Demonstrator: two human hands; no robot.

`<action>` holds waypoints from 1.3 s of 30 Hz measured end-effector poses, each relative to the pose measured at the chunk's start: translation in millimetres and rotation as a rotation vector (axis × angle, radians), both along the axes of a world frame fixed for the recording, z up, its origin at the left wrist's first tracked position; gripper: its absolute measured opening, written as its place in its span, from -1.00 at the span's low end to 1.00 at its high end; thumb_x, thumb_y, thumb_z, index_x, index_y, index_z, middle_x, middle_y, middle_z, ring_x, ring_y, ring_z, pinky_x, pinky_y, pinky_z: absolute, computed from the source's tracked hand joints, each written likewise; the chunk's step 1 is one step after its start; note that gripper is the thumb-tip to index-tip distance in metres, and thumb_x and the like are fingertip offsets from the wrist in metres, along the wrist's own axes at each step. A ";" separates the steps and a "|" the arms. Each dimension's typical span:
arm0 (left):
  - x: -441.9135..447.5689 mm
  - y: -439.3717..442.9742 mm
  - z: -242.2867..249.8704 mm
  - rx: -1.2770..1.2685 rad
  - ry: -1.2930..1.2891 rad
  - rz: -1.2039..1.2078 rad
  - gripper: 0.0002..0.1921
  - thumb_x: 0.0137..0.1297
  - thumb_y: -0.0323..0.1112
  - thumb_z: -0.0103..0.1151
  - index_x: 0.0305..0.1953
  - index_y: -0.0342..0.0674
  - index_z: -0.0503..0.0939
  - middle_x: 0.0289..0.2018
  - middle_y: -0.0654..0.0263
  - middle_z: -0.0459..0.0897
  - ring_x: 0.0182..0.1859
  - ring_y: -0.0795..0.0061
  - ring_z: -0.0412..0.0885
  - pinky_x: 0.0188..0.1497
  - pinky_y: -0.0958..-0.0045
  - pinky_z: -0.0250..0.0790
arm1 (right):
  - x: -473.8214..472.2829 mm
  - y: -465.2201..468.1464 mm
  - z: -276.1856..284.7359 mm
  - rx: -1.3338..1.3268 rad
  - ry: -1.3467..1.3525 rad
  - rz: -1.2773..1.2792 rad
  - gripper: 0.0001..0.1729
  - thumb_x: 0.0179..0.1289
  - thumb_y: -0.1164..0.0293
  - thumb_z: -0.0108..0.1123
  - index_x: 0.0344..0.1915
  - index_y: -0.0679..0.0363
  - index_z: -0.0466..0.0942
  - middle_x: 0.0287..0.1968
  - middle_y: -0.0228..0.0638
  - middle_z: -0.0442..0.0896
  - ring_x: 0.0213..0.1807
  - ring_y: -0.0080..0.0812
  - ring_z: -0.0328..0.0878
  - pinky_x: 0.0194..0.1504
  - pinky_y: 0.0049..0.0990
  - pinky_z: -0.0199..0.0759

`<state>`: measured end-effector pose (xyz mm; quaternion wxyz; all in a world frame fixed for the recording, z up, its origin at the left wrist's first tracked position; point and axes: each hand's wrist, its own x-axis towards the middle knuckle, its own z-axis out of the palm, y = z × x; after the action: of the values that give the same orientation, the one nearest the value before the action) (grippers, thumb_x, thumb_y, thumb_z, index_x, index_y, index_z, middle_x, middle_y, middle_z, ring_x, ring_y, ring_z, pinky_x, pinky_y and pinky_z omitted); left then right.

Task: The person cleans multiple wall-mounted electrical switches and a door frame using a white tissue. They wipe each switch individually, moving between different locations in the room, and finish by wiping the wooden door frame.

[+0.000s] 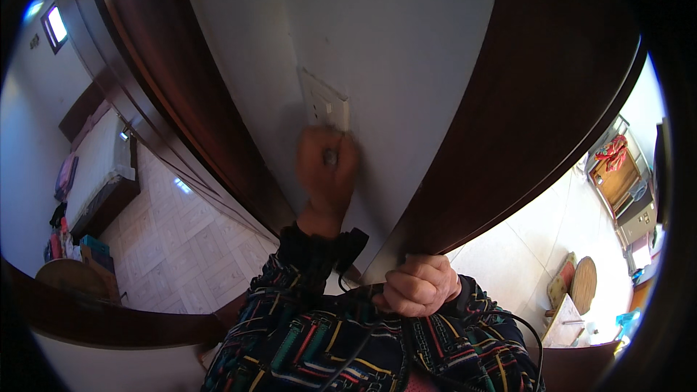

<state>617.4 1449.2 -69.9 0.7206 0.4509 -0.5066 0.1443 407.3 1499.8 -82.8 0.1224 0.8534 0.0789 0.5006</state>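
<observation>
My left hand [328, 174] is blurred and curled into a fist just below a white wall socket plate [326, 100] on the pale wall. A small grey round object [330, 158] shows within the curled fingers; its kind is unclear. Whether the hand touches the plate cannot be told. A black, box-like piece [353, 242] sits beside my left wrist, near a thin dark cord. Lower down, my right hand [418, 286] is closed in front of my patterned jacket [348, 348], close to the lower edge of a dark wooden panel [523, 120]. Nothing is visible inside it.
Dark wooden trim [179, 76] borders the wall on the left. Beyond it, a bed [103, 169] stands on a patterned tile floor [185, 245]. At right are a round wooden stool top [584, 285] and a red cloth [613, 152]. A black cable [536, 332] loops past my jacket.
</observation>
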 end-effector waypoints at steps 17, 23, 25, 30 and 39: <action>-0.3 -3.7 -10.0 0.092 0.051 -0.049 -0.84 0.22 -0.63 0.23 -0.37 -0.25 0.46 -0.41 0.26 0.49 -0.32 0.47 0.47 -0.21 0.46 0.37 | 0.1 -2.3 1.4 -0.012 -0.023 -0.013 -0.76 0.11 0.31 0.46 -0.38 0.17 0.57 -0.35 -0.33 0.54 -0.44 -0.45 0.56 -0.46 -0.51 0.48; 2.3 2.5 -26.4 0.102 -0.016 -0.052 -0.81 0.16 -0.56 0.32 -0.33 -0.21 0.47 -0.37 0.21 0.52 -0.39 0.27 0.51 -0.31 0.33 0.39 | -0.2 -2.2 1.1 -0.012 -0.018 -0.014 -0.76 0.10 0.31 0.47 -0.38 0.17 0.58 -0.34 -0.33 0.54 -0.43 -0.44 0.57 -0.45 -0.52 0.50; 3.6 1.2 -31.4 0.071 -0.022 -0.060 -0.81 0.16 -0.56 0.31 -0.32 -0.22 0.47 -0.37 0.21 0.53 -0.39 0.29 0.51 -0.31 0.35 0.39 | -1.3 -1.9 1.0 0.006 -0.008 -0.001 -0.76 0.09 0.32 0.47 -0.37 0.18 0.58 -0.34 -0.32 0.55 -0.42 -0.42 0.59 -0.44 -0.50 0.52; 6.6 -0.3 -31.8 0.090 0.038 -0.120 -0.82 0.16 -0.58 0.31 -0.31 -0.22 0.49 -0.37 0.22 0.53 -0.38 0.34 0.52 -0.30 0.40 0.39 | -2.4 -2.1 -2.0 0.007 0.009 0.014 -0.77 0.07 0.34 0.46 -0.36 0.17 0.59 -0.32 -0.31 0.55 -0.37 -0.37 0.63 -0.39 -0.45 0.58; 6.3 -3.0 -31.4 0.042 -0.008 -0.065 -0.82 0.14 -0.59 0.31 -0.31 -0.21 0.50 -0.36 0.21 0.54 -0.35 0.31 0.55 -0.29 0.38 0.42 | -3.4 -2.9 -5.2 0.006 0.025 0.026 -0.77 0.07 0.31 0.45 -0.35 0.15 0.60 -0.31 -0.31 0.56 -0.35 -0.35 0.65 -0.37 -0.43 0.60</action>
<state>623.7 1446.3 -101.3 0.7134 0.4485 -0.5266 0.1121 403.9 1497.0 -88.0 0.1126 0.8589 0.0900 0.4914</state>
